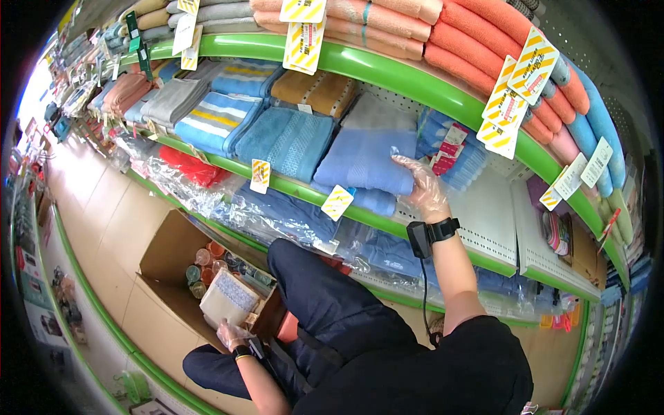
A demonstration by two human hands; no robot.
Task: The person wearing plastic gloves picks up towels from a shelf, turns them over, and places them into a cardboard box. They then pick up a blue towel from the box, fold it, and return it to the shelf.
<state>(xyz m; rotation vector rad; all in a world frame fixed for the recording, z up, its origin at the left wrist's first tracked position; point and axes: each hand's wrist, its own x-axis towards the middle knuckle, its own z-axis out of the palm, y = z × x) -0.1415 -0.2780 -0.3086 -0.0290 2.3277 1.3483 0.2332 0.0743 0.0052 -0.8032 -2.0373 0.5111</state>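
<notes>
The cream towel [225,299] is pinched at its near corner by the left hand [232,335] at the box [164,254], seemingly for steadiness, while the blue towel [366,160] on the shelf [484,216] is touched at its edge, perhaps for alignment, by the half-curled right hand [427,190], whose grip cannot be told.

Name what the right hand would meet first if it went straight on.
Most likely the folded periwinkle-blue towel; the right hand seems to touch its edge, though depth is unclear.
</notes>
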